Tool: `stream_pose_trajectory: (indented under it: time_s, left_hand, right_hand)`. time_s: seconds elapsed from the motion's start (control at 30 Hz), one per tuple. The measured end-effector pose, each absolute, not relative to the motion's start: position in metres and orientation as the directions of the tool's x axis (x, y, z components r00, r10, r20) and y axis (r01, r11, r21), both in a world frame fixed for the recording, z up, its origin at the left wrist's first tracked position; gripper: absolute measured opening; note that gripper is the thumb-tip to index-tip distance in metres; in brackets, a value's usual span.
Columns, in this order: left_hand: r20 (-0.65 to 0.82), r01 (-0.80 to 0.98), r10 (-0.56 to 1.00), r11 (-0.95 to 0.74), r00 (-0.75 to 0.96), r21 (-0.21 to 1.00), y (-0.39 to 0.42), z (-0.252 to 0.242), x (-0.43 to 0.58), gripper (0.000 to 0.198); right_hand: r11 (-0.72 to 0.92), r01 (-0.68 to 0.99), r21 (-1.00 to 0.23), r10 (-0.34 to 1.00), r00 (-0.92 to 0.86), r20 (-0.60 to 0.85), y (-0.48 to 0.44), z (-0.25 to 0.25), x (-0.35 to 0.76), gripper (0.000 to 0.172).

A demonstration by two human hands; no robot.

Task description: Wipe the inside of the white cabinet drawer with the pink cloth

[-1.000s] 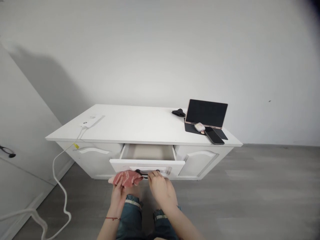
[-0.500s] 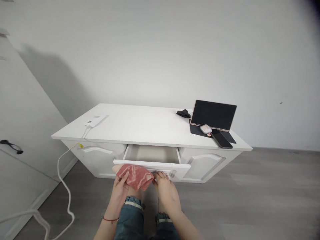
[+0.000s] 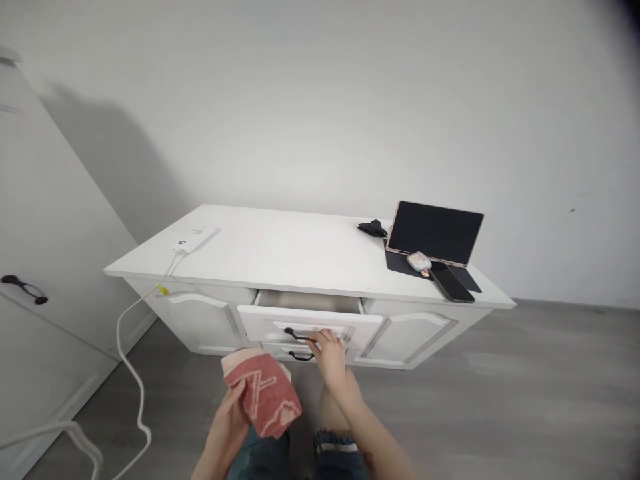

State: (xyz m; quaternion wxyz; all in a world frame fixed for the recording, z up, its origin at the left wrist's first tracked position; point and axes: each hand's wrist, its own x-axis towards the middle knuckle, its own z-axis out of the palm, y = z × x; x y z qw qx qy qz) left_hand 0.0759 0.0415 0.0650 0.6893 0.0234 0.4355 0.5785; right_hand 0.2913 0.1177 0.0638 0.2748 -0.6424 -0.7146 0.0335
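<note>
My left hand (image 3: 231,415) grips a folded red towel (image 3: 267,393) with pale lines and a cream edge, thumb on top. It hangs over my lap, apart from the cabinet. Fingers of my right hand (image 3: 330,357) are closed at the right end of the black drawer handle (image 3: 296,334); the exact grip is partly hidden. The upper drawer (image 3: 310,323) of the white cabinet stands partly out, and a strip of its pale inside shows. Below it is a second drawer handle (image 3: 300,357).
On the white cabinet top (image 3: 280,247) stand a tablet (image 3: 435,232), a phone (image 3: 451,283), a small pale case (image 3: 419,261) and a black item (image 3: 373,229). At left lies a white power strip (image 3: 193,240); its cord (image 3: 131,363) hangs to the floor. A wardrobe (image 3: 45,200) stands left.
The upper drawer has slid inward, with less of its inside showing. My left hand has brought the towel down and nearer me, off the drawer front. My right hand stays at the handle.
</note>
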Motion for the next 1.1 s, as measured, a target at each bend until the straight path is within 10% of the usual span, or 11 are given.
stream_pose_trajectory:
  time_s: [0.53,0.73,1.1]
  left_hand:
    - [-0.660,-0.691,0.743,0.420,-0.111,0.588,-0.003,0.056,0.065,0.030]
    - [-0.676,-0.731,0.734,0.422,-0.073,0.537,-0.012,0.056,0.064,0.027]
    - [-0.759,-0.722,0.650,0.540,0.032,0.432,-0.054,0.058,0.081,0.036]
  right_hand:
    - [0.157,0.827,-0.539,0.953,0.016,0.303,0.180,0.067,0.299,0.017]
    - [0.201,0.816,-0.542,0.938,0.000,0.347,0.133,0.054,0.288,0.044]
    - [0.110,0.541,-0.833,0.968,-0.248,-0.033,-0.004,-0.024,0.282,0.034]
